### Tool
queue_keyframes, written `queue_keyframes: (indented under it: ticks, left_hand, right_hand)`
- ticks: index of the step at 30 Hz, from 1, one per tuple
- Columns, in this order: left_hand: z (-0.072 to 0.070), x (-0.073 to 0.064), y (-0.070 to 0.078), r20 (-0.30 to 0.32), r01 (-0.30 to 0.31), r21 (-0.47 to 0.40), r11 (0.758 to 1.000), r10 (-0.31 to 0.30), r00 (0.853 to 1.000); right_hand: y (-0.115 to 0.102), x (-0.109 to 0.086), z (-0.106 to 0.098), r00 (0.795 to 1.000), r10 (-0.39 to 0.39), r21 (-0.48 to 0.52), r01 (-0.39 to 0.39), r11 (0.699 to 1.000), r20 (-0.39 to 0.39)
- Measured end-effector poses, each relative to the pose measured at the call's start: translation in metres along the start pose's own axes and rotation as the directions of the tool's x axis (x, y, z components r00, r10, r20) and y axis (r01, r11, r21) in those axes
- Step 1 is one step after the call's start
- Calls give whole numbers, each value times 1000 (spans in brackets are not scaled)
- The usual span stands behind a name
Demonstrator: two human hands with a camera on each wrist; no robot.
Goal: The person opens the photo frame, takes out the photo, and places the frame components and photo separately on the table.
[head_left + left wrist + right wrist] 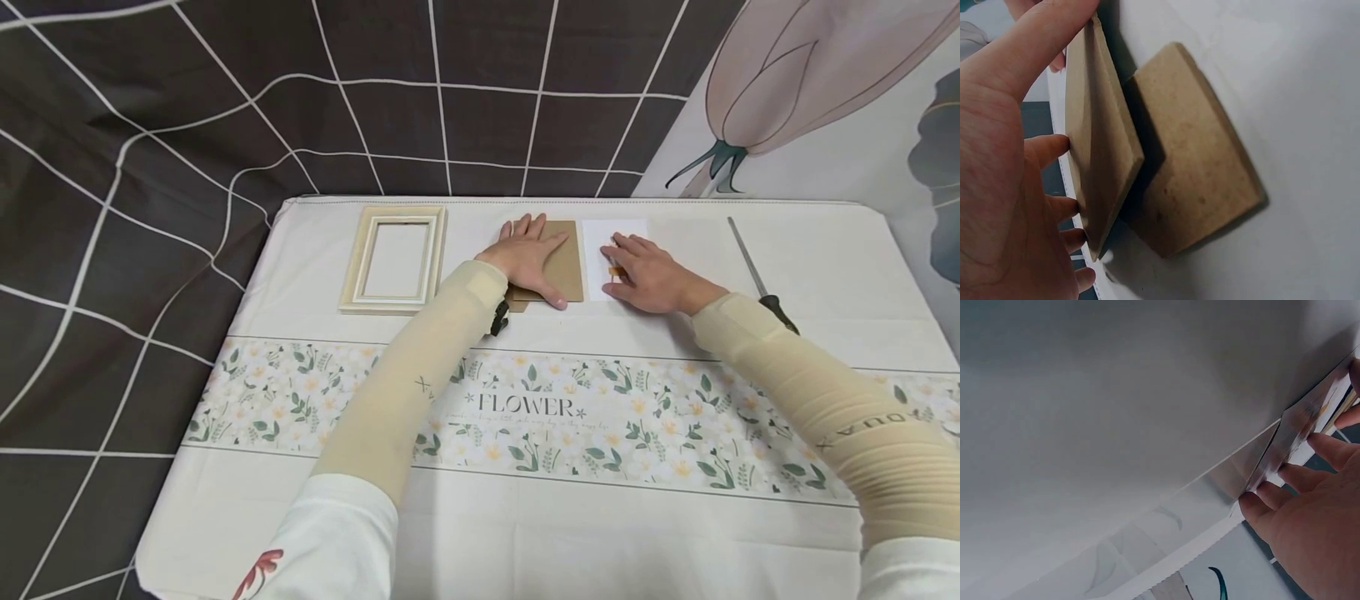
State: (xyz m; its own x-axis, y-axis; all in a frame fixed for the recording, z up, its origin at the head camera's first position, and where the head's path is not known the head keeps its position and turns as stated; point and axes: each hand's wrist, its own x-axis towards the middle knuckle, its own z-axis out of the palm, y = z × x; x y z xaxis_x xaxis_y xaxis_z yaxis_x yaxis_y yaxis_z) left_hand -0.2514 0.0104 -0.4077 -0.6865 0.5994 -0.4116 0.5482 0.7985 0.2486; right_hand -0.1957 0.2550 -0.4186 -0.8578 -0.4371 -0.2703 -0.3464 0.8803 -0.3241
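My left hand [528, 258] lies spread on a brown backing board [567, 267], its fingertips and thumb touching it. Under that board, a second brown board [1200, 150] pokes out, shown in the left wrist view with a gap between the two. Just to the right, my right hand [652, 275] rests its fingertips on a white card [596, 250] with a small orange-brown print, partly covered by the fingers. Alongside this card, a clear glossy sheet [1147, 547] lies on the table in the right wrist view.
A cream picture frame [351, 279] lies left of the boards. At the right is a long thin metal tool [746, 254] with a black handle. The white tablecloth [525, 533] carries a floral band. A dark checked curtain [487, 125] hangs behind the table.
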Motion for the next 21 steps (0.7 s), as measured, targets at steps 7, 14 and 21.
queue_keyframes:
  ticks: [7,14,21]
  left_hand:
    - [1,0,-2,6,2,-8,1000,-2,1000]
    - [0,-2,-2,9,7,-18,1000,-7,1000]
    - [0,-5,-1,4,12,-15,1000,-12,1000]
  right_hand:
    - [-3,1,1,1000,-14,-10,14,1000,-10]
    - [-3,3,1,1000,3,-3,-3,1000,0]
    - [-2,6,0,1000,22,-8,-22,1000,0]
